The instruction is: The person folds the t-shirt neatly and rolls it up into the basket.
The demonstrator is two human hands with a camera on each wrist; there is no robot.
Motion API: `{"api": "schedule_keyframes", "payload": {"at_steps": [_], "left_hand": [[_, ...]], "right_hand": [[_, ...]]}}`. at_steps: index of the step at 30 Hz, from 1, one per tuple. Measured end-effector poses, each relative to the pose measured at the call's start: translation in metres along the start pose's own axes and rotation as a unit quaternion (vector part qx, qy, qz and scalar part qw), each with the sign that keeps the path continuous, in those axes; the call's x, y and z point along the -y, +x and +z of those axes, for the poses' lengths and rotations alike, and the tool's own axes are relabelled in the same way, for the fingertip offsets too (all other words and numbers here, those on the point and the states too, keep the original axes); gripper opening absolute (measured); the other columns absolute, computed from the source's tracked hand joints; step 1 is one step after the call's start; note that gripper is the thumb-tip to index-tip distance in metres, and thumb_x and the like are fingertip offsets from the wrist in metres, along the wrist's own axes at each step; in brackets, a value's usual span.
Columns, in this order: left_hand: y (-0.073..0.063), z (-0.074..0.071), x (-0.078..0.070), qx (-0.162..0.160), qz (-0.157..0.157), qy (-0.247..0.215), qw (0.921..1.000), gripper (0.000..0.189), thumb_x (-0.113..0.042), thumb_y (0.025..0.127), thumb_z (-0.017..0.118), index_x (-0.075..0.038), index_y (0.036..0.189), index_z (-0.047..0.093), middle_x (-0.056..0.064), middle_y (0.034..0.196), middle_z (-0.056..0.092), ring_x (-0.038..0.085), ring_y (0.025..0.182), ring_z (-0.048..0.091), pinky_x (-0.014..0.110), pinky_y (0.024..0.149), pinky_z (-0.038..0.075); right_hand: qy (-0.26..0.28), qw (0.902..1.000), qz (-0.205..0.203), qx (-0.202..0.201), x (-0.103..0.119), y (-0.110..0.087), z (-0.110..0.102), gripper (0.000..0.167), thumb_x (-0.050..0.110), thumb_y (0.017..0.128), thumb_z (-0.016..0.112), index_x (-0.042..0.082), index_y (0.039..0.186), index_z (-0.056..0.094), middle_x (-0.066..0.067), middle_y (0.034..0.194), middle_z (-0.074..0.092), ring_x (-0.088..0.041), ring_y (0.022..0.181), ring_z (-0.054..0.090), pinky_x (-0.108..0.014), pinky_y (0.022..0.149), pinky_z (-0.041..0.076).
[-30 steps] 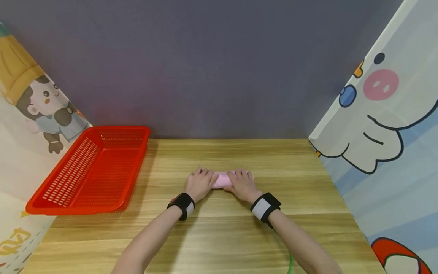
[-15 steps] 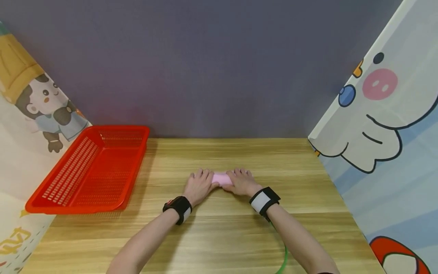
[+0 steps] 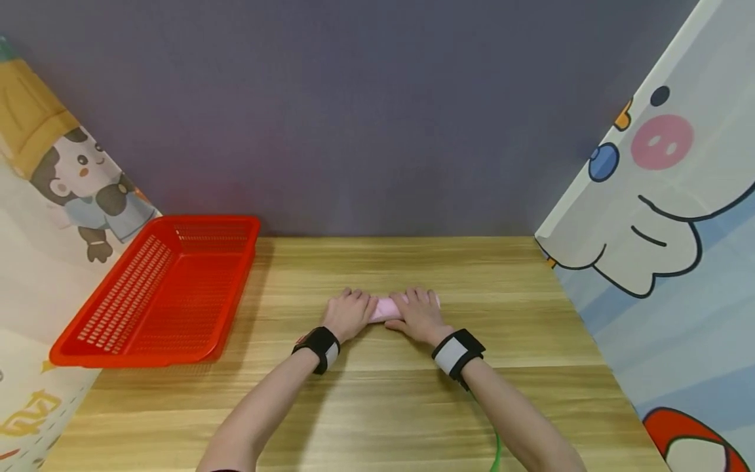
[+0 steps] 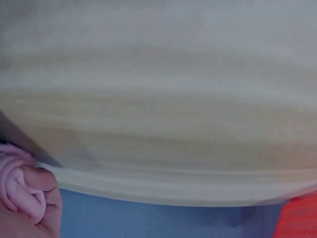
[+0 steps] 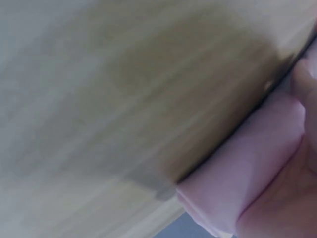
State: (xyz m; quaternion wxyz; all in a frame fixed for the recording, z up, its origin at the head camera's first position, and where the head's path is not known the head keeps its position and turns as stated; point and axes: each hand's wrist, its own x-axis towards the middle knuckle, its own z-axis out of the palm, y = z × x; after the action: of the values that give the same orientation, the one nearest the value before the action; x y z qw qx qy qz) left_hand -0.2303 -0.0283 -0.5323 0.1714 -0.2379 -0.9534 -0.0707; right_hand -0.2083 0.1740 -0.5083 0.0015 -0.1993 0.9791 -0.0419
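Note:
A pink cloth rolled into a short cylinder lies crosswise on the wooden table, between my two hands. My left hand grips its left end, thumb along the near side and fingers over the top. In the left wrist view the spiral end of the rolled cloth shows, with a finger bent against it. My right hand holds the right part, its thumb low on the near side. The right wrist view shows the smooth outer layer of the roll beside the fingers. Both palms hide much of the roll.
A red perforated plastic basket stands at the table's left. A dark grey panel rises behind the wooden table, and cartoon-printed sheets flank both sides. A green cord hangs from the right wristband.
Both hands stay on the rolled cloth. The left wrist dipped slightly back and left, then returned forward and right. The roll itself has barely shifted.

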Motion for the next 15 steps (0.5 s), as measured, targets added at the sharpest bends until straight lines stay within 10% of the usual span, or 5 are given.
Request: {"api": "schedule_keyframes", "payload": {"at_steps": [9, 15], "left_hand": [[-0.006, -0.007, -0.003, 0.018, 0.022, 0.088, 0.9957, 0.052, -0.056, 0.105, 0.035, -0.013, 0.119, 0.061, 0.007, 0.117, 0.068, 0.030, 0.108, 0.066, 0.050, 0.087, 0.054], [-0.009, -0.002, -0.002, -0.035, 0.018, 0.082, 0.9959, 0.045, -0.051, 0.104, 0.042, -0.013, 0.101, 0.067, 0.005, 0.105, 0.069, 0.028, 0.094, 0.067, 0.042, 0.061, 0.055]], "right_hand": [[0.042, 0.9961, -0.003, 0.078, -0.007, 0.008, -0.007, 0.063, 0.060, 0.095, 0.057, 0.017, 0.140, 0.049, -0.022, 0.128, 0.056, -0.042, 0.125, 0.048, -0.062, 0.103, 0.037], [0.041, 0.9921, 0.020, 0.117, -0.002, 0.011, -0.015, 0.064, 0.060, 0.093, 0.061, 0.019, 0.140, 0.049, -0.018, 0.133, 0.056, -0.040, 0.130, 0.048, -0.062, 0.107, 0.035]]}}
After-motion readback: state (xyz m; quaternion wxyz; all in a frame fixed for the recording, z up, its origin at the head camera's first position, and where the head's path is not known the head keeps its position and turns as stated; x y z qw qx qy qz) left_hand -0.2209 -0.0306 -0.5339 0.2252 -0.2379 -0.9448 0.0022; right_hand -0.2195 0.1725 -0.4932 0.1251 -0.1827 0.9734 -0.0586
